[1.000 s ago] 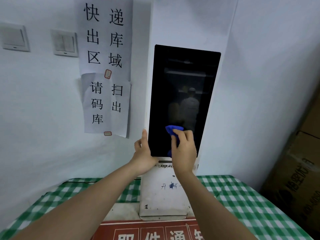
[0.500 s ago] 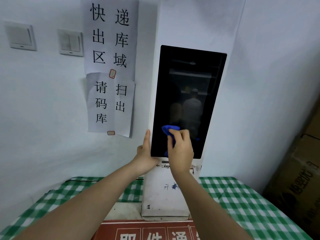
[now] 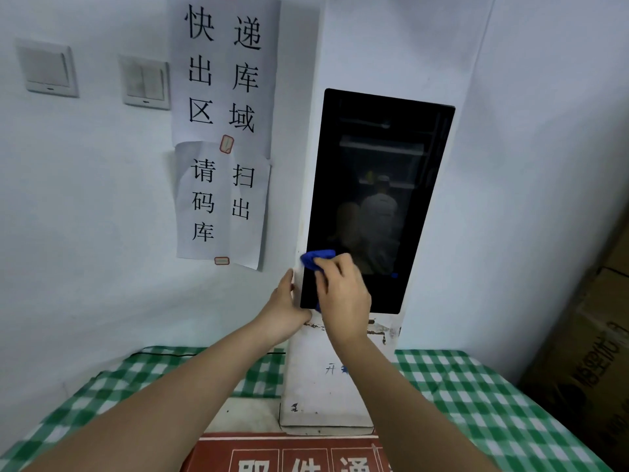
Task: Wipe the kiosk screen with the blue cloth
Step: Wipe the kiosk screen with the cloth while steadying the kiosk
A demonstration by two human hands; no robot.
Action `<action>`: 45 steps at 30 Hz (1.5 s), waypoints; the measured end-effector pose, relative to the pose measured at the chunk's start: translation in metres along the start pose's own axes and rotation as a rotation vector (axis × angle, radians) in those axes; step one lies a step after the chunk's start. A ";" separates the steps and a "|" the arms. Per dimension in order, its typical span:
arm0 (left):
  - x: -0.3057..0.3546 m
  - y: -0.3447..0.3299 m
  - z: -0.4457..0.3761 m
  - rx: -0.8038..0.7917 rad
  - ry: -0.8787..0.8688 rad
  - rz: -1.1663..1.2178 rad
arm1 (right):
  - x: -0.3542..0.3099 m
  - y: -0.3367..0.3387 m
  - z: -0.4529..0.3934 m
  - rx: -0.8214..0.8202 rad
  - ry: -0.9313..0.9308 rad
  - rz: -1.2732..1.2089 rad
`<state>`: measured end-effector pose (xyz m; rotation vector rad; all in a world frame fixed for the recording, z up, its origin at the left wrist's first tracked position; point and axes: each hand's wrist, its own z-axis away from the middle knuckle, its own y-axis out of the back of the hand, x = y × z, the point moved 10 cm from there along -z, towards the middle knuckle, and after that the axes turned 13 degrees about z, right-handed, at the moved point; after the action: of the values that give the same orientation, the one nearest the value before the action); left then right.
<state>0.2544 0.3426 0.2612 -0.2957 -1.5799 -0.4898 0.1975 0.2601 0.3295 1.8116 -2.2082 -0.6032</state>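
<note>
Head view, wiping stroke in progress. The blue cloth is shown bunched under the fingers of the right hand, which is closed over it and pressed flat to the kiosk screen. Compared with half a second before, the cloth has been carried from nearer the middle of the glass toward 9 o'clock, so that it now overlaps the screen's left border at about 7 o'clock on the panel. The lower strip is therefore judged to be under treatment, while the upper glass, toward 12 o'clock, has yet to be reached in this pass.

The left hand is held against the white kiosk housing at the screen's lower left corner, fingers extended and loosely open, nothing grasped; it appears to serve as a brace.

Most of the cloth is concealed beneath the right hand; only a fold above the fingertips and a sliver below the palm are visible. Smears on the dark glass cannot be distinguished from reflections. The red sign at 6 o'clock is cut off by the frame edge.
</note>
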 end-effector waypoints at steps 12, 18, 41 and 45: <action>-0.004 0.003 0.002 0.025 0.066 -0.106 | -0.006 0.006 -0.009 0.025 0.035 0.042; -0.020 0.003 0.004 -0.010 0.142 -0.143 | -0.021 -0.020 0.022 -0.125 0.270 0.134; -0.031 0.004 0.003 0.039 0.195 -0.084 | -0.008 -0.009 0.018 -0.034 0.150 0.058; -0.036 0.002 0.004 0.023 0.213 -0.100 | -0.011 -0.034 0.050 -0.205 0.263 0.102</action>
<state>0.2544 0.3499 0.2256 -0.1421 -1.3963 -0.5613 0.2085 0.2742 0.2710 1.5678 -1.9729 -0.5164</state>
